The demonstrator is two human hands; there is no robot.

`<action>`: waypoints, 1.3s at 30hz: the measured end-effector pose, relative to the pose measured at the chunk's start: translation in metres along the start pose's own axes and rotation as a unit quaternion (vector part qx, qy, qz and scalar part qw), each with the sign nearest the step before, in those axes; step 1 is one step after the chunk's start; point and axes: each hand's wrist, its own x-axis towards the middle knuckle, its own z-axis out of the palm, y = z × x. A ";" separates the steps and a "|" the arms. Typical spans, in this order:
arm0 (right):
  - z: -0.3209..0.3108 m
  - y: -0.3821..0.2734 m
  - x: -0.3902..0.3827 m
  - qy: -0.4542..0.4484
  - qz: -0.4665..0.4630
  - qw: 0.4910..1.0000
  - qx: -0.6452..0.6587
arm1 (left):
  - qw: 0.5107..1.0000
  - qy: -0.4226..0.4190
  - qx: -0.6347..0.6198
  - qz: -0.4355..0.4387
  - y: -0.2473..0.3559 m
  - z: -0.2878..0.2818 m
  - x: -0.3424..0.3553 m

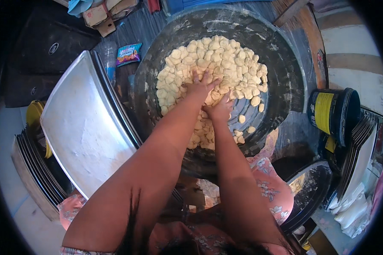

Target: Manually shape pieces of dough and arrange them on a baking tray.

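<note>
Many small pale dough pieces (212, 55) lie heaped in a wide, dark round tub (285, 63) in front of me. My left hand (200, 88) presses onto the middle of the heap with its fingers spread apart. Just nearer and to the right, my right hand (219, 109) rests among the pieces, thumb held away from the fingers; some fingertips are partly hidden by dough. A few loose pieces (241, 119) sit on the bare tub bottom at the right. White, flour-like smears mark the tub's inner wall.
Metal trays (87, 123) lean against the tub's left side, with more stacked trays (40, 170) behind. A snack packet (128, 54) and clear bottle (110, 59) lie beyond. To the right are a dark bucket (323, 111), upright trays (357, 157) and a dark basin (312, 191).
</note>
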 end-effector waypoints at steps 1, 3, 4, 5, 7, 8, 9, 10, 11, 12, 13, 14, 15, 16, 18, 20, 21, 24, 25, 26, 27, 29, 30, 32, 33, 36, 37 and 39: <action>0.004 0.002 0.002 -0.003 0.002 1.000 0.001 | 1.000 -0.003 0.002 0.000 -0.003 0.012 0.007; 0.005 0.005 0.007 0.011 0.000 0.999 0.043 | 0.999 0.037 -0.027 0.025 -0.005 0.023 0.013; 0.004 0.005 0.009 0.012 -0.001 0.999 0.045 | 0.999 0.039 -0.025 0.025 -0.005 0.023 0.014; 0.004 0.005 0.011 0.046 -0.008 0.996 0.075 | 0.996 0.063 -0.056 0.040 -0.006 0.021 0.015; 0.008 0.007 0.015 0.083 -0.018 0.990 0.109 | 0.991 0.091 -0.084 0.055 -0.007 0.019 0.019; 0.012 0.008 0.019 0.109 -0.033 0.984 0.137 | 0.987 0.102 -0.108 0.062 -0.011 0.019 0.024; 0.011 0.006 0.019 0.135 -0.047 0.976 0.165 | 0.982 0.111 -0.132 0.072 -0.013 0.014 0.024; 0.008 0.004 0.019 0.140 -0.052 0.974 0.170 | 0.982 0.118 -0.128 0.072 -0.015 0.008 0.022; 0.004 0.001 0.018 0.162 -0.066 0.967 0.187 | 0.973 0.133 -0.167 0.090 -0.017 0.001 0.019; 0.000 -0.005 0.015 0.178 -0.083 0.959 0.205 | 0.962 0.147 -0.205 0.103 -0.021 -0.007 0.013; -0.012 -0.009 0.013 0.183 -0.089 0.956 0.209 | 0.961 0.156 -0.202 0.103 -0.018 -0.026 0.001; -0.027 -0.012 0.012 0.195 -0.106 0.947 0.231 | 0.960 0.161 -0.195 0.121 -0.015 -0.047 -0.012; -0.043 -0.017 0.010 0.207 -0.122 0.937 0.253 | 0.958 0.167 -0.187 0.140 -0.012 -0.072 -0.029; -0.063 -0.028 0.004 0.210 -0.134 0.933 0.260 | 0.957 0.180 -0.182 0.136 -0.015 -0.094 -0.046; -0.101 -0.056 -0.016 0.209 -0.236 0.903 0.291 | 0.927 0.265 -0.206 0.164 -0.026 -0.137 -0.087; -0.152 -0.092 -0.070 0.248 -0.282 0.892 0.253 | 0.878 0.385 -0.200 0.200 -0.047 -0.166 -0.141; -0.174 -0.108 -0.097 0.235 -0.305 0.884 0.265 | 0.864 0.409 -0.219 0.197 -0.053 -0.180 -0.176; -0.214 -0.138 -0.188 0.204 -0.386 0.853 0.286 | 0.850 0.460 -0.226 0.119 -0.069 -0.200 -0.290; -0.215 -0.142 -0.210 0.197 -0.443 0.823 0.296 | 0.846 0.473 -0.222 0.106 -0.075 -0.195 -0.323; -0.214 -0.147 -0.231 0.190 -0.459 0.815 0.297 | 0.833 0.488 -0.246 0.088 -0.081 -0.188 -0.354; -0.211 -0.152 -0.255 0.153 -0.486 0.809 0.292 | 0.818 0.505 -0.268 0.068 -0.086 -0.179 -0.387; -0.195 -0.158 -0.293 0.073 -0.512 0.810 0.277 | 0.810 0.511 -0.290 0.006 -0.099 -0.146 -0.424; -0.183 -0.159 -0.302 0.007 -0.501 0.834 0.231 | 0.807 0.505 -0.305 -0.029 -0.105 -0.126 -0.433; -0.143 -0.159 -0.310 -0.070 -0.499 0.850 0.155 | 0.853 0.404 -0.314 -0.105 -0.127 -0.075 -0.432; -0.121 -0.160 -0.319 -0.055 -0.498 0.865 0.018 | 0.848 0.408 -0.316 -0.117 -0.137 -0.052 -0.433; -0.075 -0.152 -0.321 0.001 -0.497 0.862 -0.098 | 0.896 0.325 -0.235 -0.190 -0.144 0.000 -0.452; -0.075 -0.153 -0.320 0.001 -0.496 0.862 -0.109 | 0.904 0.319 -0.229 -0.168 -0.149 -0.001 -0.456; -0.076 -0.153 -0.309 -0.013 -0.491 0.862 -0.123 | 0.911 0.306 -0.247 -0.123 -0.155 -0.004 -0.465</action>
